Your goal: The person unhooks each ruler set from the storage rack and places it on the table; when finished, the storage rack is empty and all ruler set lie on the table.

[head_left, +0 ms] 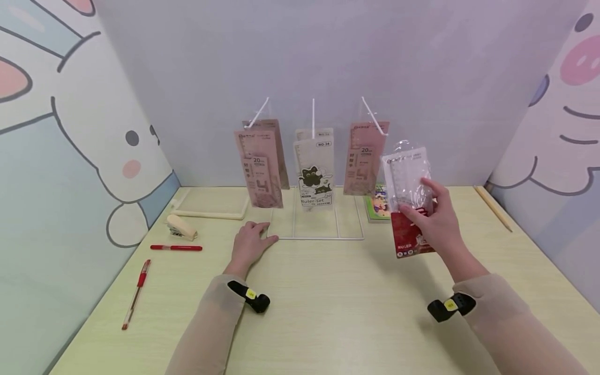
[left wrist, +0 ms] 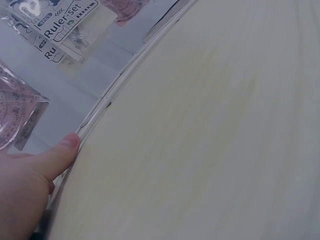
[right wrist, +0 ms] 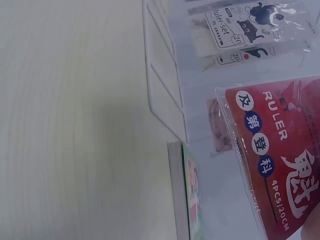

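Note:
My right hand (head_left: 440,221) holds a clear-bagged ruler set (head_left: 410,195) with a red lower panel (right wrist: 280,150), upright above the table right of a white wire display rack (head_left: 316,238). My left hand (head_left: 248,245) grips the front left corner of the rack's base, its thumb (left wrist: 69,142) on the wire. Pink ruler packs (head_left: 260,169) hang on the left hook. From the middle hook hang white ruler packs (head_left: 314,174) with black cats. Another pink ruler pack (head_left: 365,159) hangs on the right hook.
At the left lie a cream stapler (head_left: 182,227), a capped red pen (head_left: 176,248), a clear-barrelled red pen (head_left: 136,294) and a pale rectangular frame (head_left: 211,213). A green-covered book (head_left: 376,208) sits behind the held pack. Near the right edge lies a pencil (head_left: 494,208).

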### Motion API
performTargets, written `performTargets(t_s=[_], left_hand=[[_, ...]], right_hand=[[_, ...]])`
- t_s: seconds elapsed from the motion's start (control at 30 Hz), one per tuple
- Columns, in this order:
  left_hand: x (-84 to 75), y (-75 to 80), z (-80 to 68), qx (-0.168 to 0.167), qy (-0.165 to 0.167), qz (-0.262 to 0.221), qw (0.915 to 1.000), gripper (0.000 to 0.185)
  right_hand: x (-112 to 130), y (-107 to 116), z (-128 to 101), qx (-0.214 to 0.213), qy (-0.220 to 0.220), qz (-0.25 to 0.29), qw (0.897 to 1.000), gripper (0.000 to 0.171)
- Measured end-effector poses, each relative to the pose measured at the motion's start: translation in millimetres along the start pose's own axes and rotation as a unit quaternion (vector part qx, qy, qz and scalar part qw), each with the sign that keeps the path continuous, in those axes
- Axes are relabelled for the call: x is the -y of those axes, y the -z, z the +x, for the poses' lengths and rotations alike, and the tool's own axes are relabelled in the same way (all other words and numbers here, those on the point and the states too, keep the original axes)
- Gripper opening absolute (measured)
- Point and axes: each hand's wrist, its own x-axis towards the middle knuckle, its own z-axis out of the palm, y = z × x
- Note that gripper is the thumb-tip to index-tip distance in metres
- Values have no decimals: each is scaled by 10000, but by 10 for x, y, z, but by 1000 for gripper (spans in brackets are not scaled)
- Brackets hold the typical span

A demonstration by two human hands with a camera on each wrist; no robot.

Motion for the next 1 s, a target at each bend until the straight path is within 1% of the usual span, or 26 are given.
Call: performTargets(t_s=[0.17,0.3,0.43,0.5,0.7,0.87,1.0], left_hand=[[4,8,-19,2,13,-18,10000,57],[5,5,-33,-1,-26,-41,10000,56],[8,-1,-41,-2,-44,-70,10000,56],[9,0,-39,0,-45,-61,10000,56],[18,4,-29,17,-37,14,10000,56],[25,3,-28,-17,-37,1,10000,56],[12,-4,-26,-25,-93,33,9999,56]], right_hand=[[-166,102,-21,122,-311,-380,9987,80],[-379,211,-37,247,-569,-654,9959,86],[-589,339,-71,247,-811,-888,9924,89],[-673,401,-88,253,-849,-1034,9907,89],[-841,558,-114,448,-983,-1516,9825,92],[-960,709,-158,668,-1152,-1774,9751,94],[-1042,848,-226,733,-1328,-1926,9695,96]])
